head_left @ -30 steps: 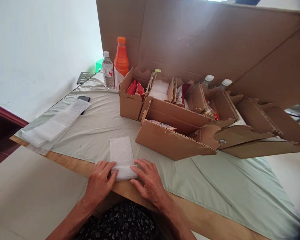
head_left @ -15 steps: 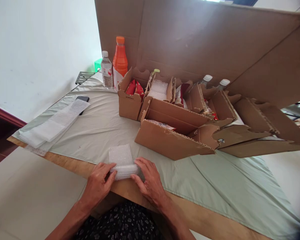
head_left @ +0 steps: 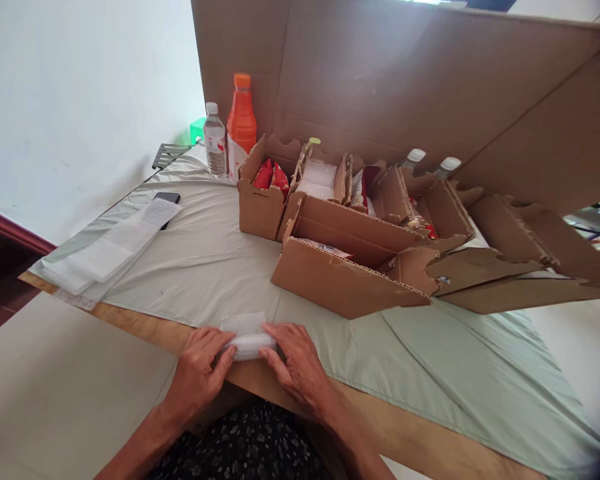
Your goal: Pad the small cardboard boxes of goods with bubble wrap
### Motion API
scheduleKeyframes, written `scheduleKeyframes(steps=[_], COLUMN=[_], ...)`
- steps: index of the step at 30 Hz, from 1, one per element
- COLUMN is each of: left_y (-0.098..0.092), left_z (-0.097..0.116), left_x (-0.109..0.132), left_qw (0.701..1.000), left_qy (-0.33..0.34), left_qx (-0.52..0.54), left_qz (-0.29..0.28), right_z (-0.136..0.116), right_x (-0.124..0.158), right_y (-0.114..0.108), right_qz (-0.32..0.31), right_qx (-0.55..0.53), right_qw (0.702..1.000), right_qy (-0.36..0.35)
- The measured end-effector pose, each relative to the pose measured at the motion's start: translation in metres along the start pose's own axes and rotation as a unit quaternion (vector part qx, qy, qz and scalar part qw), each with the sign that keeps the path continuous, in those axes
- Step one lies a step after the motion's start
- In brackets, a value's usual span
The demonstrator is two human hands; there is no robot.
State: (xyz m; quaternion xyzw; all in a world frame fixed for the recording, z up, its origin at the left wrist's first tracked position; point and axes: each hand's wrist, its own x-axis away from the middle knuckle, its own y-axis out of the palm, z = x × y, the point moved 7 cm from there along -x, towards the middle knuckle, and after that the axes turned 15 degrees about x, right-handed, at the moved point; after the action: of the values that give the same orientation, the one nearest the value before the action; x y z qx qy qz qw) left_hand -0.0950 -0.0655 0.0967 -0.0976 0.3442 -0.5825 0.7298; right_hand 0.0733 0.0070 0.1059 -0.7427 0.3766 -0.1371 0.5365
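A small piece of white bubble wrap lies at the table's front edge, its near part rolled or folded into a thick band and its far part flat on the cloth. My left hand grips the left end of the roll between thumb and fingers. At the right end, my right hand pinches it the same way. Whether anything is inside the roll is hidden.
More bubble wrap strips lie at the left, partly over a black phone. A water bottle and an orange bottle stand at the back. An open cardboard box and several others holding packets fill the right side.
The bubble wrap has been rolled further, so its flat far part is shorter. Both hands remain at its ends, with the right fingers slightly further in.
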Motion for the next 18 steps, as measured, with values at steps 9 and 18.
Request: scheduleKeyframes(steps=[9, 18], left_y=[-0.021, 0.026], left_z=[-0.025, -0.006], left_x=[-0.01, 0.029], left_qw=[0.984, 0.803], left_qy=[-0.133, -0.396], left_qx=[0.021, 0.445], left_qz=[0.114, -0.015], right_z=[0.0, 0.001], right_x=[-0.016, 0.007], right_y=[0.024, 0.006], right_qz=[0.014, 0.093], right_qx=[0.142, 0.004], right_qw=[0.99, 0.992], right_qy=[-0.005, 0.082])
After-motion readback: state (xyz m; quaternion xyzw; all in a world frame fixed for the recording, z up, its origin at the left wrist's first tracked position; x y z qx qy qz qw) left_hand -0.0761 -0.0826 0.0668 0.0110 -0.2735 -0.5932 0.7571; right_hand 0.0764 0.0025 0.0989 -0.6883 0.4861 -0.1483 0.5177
